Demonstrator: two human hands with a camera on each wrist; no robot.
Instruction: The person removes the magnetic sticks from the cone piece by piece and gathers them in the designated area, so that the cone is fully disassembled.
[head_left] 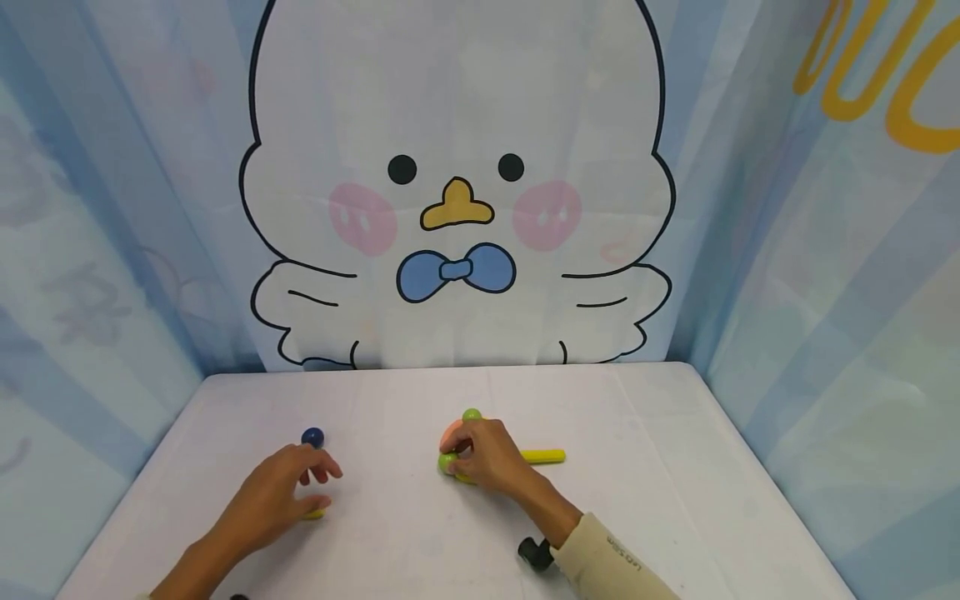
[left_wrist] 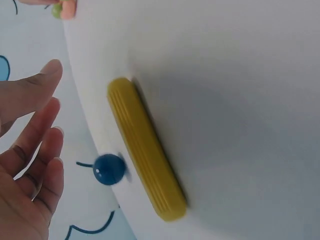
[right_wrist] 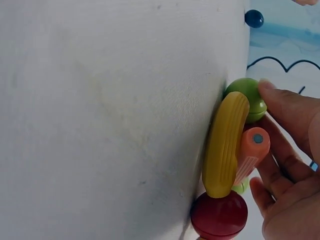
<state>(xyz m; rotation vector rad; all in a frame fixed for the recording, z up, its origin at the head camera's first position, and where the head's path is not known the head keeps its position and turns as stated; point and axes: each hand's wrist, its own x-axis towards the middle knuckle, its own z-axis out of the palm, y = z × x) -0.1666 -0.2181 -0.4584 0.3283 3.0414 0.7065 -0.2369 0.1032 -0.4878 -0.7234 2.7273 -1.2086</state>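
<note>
Left hand, nearest, at 7 o'clock: fingers loose and spread, holding nothing, hovering over yellow stick; blue ball just beyond. Right hand at centre, fingers curled round stick-and-ball cluster on white table.

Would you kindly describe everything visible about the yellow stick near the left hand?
The yellow stick is a short bar with rounded ends and fine ribs along its length; it looks like matte plastic. It lies flat on the white table, whole and unattached. The blue ball sits close beside it; whether they touch is unclear. The left hand is held open near it, not touching in the wrist view.
</note>
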